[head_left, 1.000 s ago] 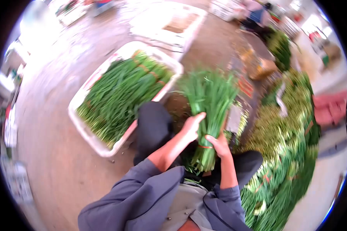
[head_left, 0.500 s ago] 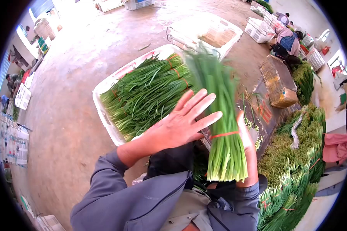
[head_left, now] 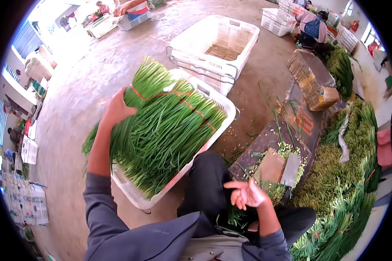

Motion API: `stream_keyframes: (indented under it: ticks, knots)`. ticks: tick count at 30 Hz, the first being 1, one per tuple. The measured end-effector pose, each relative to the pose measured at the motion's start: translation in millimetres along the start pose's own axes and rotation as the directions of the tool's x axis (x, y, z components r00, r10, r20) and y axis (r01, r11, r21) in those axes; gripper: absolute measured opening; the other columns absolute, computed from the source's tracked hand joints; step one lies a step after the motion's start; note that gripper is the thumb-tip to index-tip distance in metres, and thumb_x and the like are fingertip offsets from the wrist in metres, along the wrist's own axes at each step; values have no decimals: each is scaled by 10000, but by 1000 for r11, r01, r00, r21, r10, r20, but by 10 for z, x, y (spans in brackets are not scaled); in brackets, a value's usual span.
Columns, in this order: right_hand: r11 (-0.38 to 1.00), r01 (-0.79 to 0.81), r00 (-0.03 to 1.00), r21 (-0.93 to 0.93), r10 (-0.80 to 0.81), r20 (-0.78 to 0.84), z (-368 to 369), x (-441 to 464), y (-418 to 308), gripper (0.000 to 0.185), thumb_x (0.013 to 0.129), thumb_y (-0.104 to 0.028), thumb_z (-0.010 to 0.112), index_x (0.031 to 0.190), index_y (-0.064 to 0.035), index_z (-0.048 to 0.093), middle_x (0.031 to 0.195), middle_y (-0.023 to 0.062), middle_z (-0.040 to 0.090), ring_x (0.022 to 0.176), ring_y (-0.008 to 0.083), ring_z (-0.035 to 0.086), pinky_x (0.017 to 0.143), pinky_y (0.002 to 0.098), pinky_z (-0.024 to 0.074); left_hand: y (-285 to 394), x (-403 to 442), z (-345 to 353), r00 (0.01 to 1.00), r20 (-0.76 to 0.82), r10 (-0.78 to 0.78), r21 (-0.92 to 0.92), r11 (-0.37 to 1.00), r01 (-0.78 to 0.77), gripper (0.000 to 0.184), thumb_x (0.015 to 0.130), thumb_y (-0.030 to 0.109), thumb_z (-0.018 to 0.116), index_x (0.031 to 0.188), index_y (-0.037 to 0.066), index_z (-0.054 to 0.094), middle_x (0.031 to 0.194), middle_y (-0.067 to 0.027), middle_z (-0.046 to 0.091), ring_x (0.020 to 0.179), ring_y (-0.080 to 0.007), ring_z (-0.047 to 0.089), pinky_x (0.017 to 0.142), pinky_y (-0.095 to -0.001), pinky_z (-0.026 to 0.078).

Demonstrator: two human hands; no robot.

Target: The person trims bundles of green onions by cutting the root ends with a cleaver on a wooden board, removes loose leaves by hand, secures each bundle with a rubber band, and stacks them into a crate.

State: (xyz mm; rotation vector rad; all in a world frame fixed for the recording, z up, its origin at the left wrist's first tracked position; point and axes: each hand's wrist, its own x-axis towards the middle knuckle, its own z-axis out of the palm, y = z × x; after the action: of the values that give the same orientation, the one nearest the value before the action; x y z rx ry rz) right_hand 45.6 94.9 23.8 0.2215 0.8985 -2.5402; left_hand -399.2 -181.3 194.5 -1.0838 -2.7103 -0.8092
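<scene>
My left hand (head_left: 117, 107) is closed on a bunch of green chives (head_left: 150, 79) tied with a red band. That bunch lies at the far left of the white crate (head_left: 228, 105), over other banded chives (head_left: 161, 124). Its cut ends point away from me, and its leaves hang toward the crate's left side. My right hand (head_left: 249, 194) is above my lap, holding nothing, with the index finger stretched out and the others loosely curled. Close to it, a cleaver (head_left: 290, 169) lies on a dark board (head_left: 248, 161) beside a brown block (head_left: 270, 166), among cut stem bits.
Stacked white crates (head_left: 211, 43) stand beyond the full one. At right lies a long heap of chives (head_left: 331, 182), with a taped box (head_left: 309, 82) behind it. Another person (head_left: 313, 26) bends near crates at the upper right. More crates line the left wall.
The bunch has gone from in front of me to the crate's far left, now in my left hand. My right hand has let go of it and moved lower. The view has shifted.
</scene>
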Motion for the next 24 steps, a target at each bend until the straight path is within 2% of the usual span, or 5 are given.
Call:
stream_keyframes:
  ticks: [7, 14, 18, 21, 24]
  knots:
    - [977, 150, 976, 154, -121, -184, -279, -675, 314, 1202, 780, -847, 567, 1506, 83, 339, 985, 258, 698, 714, 283, 734, 485, 288, 567, -513, 1407, 1582, 958, -81, -274, 515, 811, 276, 787, 671, 287, 830, 1383, 113, 543, 1121, -164, 690, 1088, -341, 671, 927, -449, 535]
    - [964, 169, 965, 205, -120, -231, -446, -701, 394, 1197, 779, -805, 626, 1518, 84, 314, 1018, 280, 693, 789, 301, 741, 512, 295, 581, -956, 1253, 2543, 962, -188, -199, 432, 863, 264, 801, 645, 195, 857, 1371, 110, 528, 1209, -167, 660, 1170, -355, 623, 999, -458, 494]
    - [961, 154, 966, 230, -98, -239, -584, -542, 369, 1198, 776, -804, 629, 1517, 83, 314, 1020, 284, 692, 782, 298, 739, 510, 293, 580, -1181, 1305, 2435, 986, -46, -162, 395, 903, 167, 925, 626, 252, 877, 1439, 56, 483, 1310, -186, 636, 1195, -342, 617, 1021, -450, 477]
    - [959, 105, 975, 264, -47, -218, -675, -375, 379, 1206, 767, -811, 635, 1519, 76, 314, 1040, 288, 684, 787, 305, 733, 500, 291, 571, -1813, 1635, 2428, 922, 386, -1, 141, 988, -57, 1131, 583, 343, 865, 1521, -46, 367, 1494, -255, 492, 1388, -380, 477, 1149, -418, 396]
    - [961, 84, 978, 265, -28, -206, -673, -235, 277, 1244, 729, -814, 673, 1524, 72, 308, 1072, 300, 669, 792, 321, 729, 494, 292, 564, -1780, 1766, 2325, 818, 550, -171, 24, 982, 189, 1162, 598, 365, 873, 1534, -66, 334, 1559, -245, 400, 1443, -350, 397, 1178, -394, 349]
